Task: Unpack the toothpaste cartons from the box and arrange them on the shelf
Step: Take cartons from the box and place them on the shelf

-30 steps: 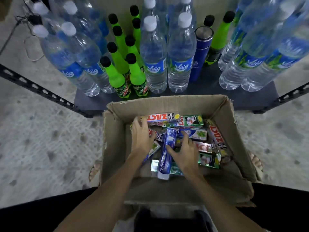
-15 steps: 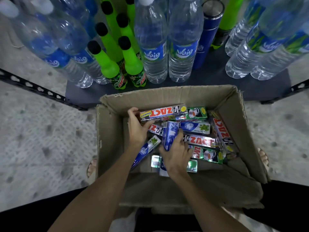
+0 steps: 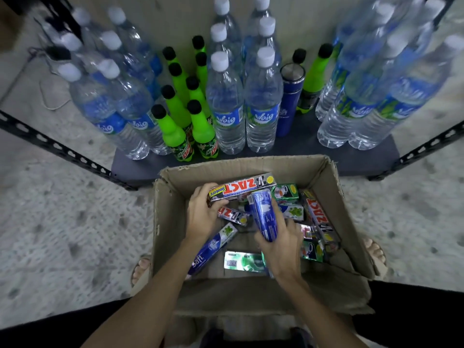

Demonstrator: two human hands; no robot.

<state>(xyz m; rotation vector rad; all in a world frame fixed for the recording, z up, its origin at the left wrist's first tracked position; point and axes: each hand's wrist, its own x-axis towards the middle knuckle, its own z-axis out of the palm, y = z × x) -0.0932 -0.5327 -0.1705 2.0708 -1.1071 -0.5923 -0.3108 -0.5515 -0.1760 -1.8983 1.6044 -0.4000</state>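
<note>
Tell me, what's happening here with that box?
A person is picking toothpaste cartons out of a cardboard box on the floor. The left hand grips a silver Zact carton; the right hand holds a blue carton. More cartons lie inside. The shelf ahead holds only bottles so far.

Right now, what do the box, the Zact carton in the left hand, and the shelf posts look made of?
Box: brown cardboard, matte, with torn, frayed rims.
Zact carton, gripped by the left hand: likely thin paperboard with a glossy silver print that catches light.
Shelf posts: probably dark painted metal, perforated angle strip.
</note>
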